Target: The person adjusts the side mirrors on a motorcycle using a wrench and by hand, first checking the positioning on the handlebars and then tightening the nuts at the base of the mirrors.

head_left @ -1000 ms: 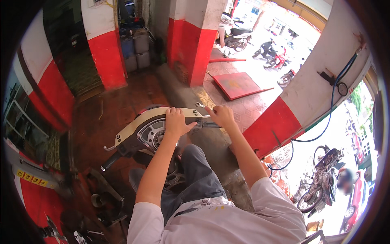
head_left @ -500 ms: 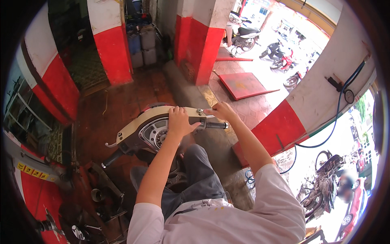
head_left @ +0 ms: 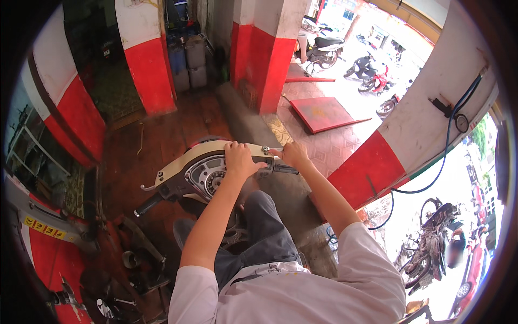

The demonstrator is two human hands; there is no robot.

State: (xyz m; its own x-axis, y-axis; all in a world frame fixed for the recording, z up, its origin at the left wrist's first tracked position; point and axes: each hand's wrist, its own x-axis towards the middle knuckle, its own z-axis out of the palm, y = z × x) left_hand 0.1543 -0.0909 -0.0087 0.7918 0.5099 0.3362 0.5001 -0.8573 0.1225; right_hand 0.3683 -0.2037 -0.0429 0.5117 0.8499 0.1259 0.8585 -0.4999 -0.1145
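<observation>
A scooter's handlebar with a cream cover [head_left: 181, 163] and a round instrument cluster [head_left: 209, 175] stands in front of me. My left hand [head_left: 239, 161] grips the cover right of the dial, fingers over its far edge and thumb stretched toward the right-hand switches. Beside it, my right hand [head_left: 291, 155] is closed around the right brake lever [head_left: 276, 149], its thumb pointing inward near a bolt-like fitting [head_left: 265, 149]. Part of the lever is hidden under the fingers. Just below lies the black right grip [head_left: 285, 168]. The left grip [head_left: 147, 206] and left lever [head_left: 147, 187] are untouched.
A red-and-white pillar [head_left: 270, 65] rises ahead, with a red metal ramp [head_left: 329, 113] beyond it. On the right wall hangs an air hose with a gauge [head_left: 461, 123]. Tools and parts [head_left: 116, 305] lie low at left. Several motorbikes [head_left: 324, 48] are parked outside.
My right hand has shifted slightly left and toward me, now covering more of the lever and the inner part of the right grip. The left hand stays in place on the cover.
</observation>
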